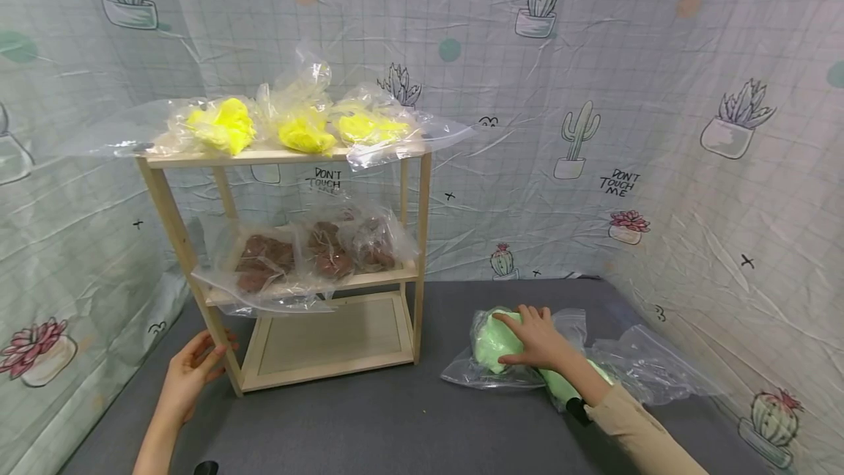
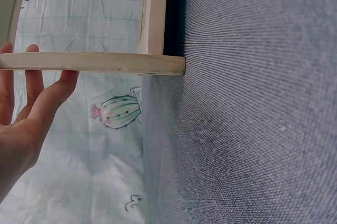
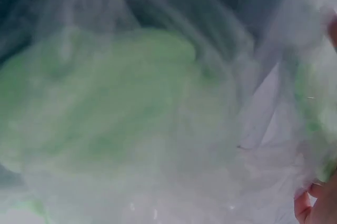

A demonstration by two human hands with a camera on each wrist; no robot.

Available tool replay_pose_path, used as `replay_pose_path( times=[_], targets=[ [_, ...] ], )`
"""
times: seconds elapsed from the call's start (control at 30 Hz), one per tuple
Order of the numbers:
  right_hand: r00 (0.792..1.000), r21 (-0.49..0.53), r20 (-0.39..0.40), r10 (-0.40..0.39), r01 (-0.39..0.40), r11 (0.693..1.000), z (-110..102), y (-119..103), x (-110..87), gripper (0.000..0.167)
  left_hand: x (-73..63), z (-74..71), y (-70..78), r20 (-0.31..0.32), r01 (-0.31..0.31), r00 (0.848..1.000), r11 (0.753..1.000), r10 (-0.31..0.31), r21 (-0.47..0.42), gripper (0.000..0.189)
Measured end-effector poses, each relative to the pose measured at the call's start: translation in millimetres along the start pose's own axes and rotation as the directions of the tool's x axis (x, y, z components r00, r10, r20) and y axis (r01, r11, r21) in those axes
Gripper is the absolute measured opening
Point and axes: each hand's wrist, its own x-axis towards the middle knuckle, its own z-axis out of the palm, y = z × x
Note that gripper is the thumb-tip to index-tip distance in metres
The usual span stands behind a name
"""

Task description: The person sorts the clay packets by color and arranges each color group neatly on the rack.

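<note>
In the head view, a light wooden two-tier shelf (image 1: pixel 330 371) stands at left. My left hand (image 1: pixel 183 381) grips its front left post (image 2: pixel 124 63) low down, with fingers reaching past the wood and a fingertip on the near side. To the right, my right hand (image 1: pixel 539 339) holds a clear plastic bag with a light green lump (image 1: pixel 493 343), thumb and fingers spread around it. A second bag with a green lump (image 1: pixel 560 387) lies under the wrist and forearm. The right wrist view is blurred, showing green stuff (image 3: pixel 105 103) through plastic and fingers (image 3: pixel 303 206) at the edge.
Bags with yellow lumps (image 1: pixel 306 132) sit on the top board. Bags with brown lumps (image 1: pixel 264 259) rest on the middle board, their plastic overhanging the front. Loose plastic (image 1: pixel 653 369) spreads at right. A cactus-print sheet (image 1: pixel 514 204) hangs behind the grey table (image 1: pixel 369 431).
</note>
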Motion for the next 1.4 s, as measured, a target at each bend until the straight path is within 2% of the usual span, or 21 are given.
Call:
replay_pose_path(
  times=[0.13,0.3,0.5,0.6,0.7,0.83,1.17,1.4],
  targets=[
    [0.996,-0.045,-0.081,-0.026,0.022,0.999,-7.6,-10.8,-2.3,0.078,-0.6,-0.6,0.1,0.002,-0.009,1.000,1.000,0.009,-0.008,0.030],
    [0.985,-0.043,-0.167,-0.050,0.043,0.998,-17.4,-27.6,-3.7,0.085,-0.6,-0.4,2.6,0.005,-0.009,1.000,1.000,0.009,0.008,0.029],
    [0.989,0.105,-0.145,-0.036,0.051,0.993,-30.5,-51.5,-9.5,0.088,1.0,-0.9,1.6,0.010,-0.006,1.000,1.000,0.006,0.012,0.029],
    [0.990,0.216,-0.131,-0.049,0.077,0.973,-36.0,-62.4,-13.9,0.081,1.5,-1.4,-1.1,0.008,-0.001,1.000,0.999,0.001,0.037,0.029],
    [0.987,0.310,-0.138,-0.082,0.121,0.943,-39.7,-73.6,-15.9,0.084,2.2,-4.0,-6.6,0.007,-0.001,1.000,1.000,0.001,0.025,0.030],
    [0.979,0.345,-0.164,-0.121,0.172,0.923,-40.4,-89.5,-13.5,0.081,2.0,-4.0,-7.0,-0.015,0.023,1.000,0.999,-0.023,0.044,0.031],
    [0.947,0.241,-0.245,-0.209,0.268,0.933,-31.2,-132.0,14.9,0.077,1.5,0.5,0.0,-0.015,0.012,1.000,0.999,-0.012,0.039,0.028],
    [0.958,0.206,-0.217,-0.186,0.231,0.951,-22.4,-170.3,52.1,0.072,1.4,-0.1,-4.5,-0.018,-0.009,1.000,1.000,0.009,0.001,0.029]
  ],
)
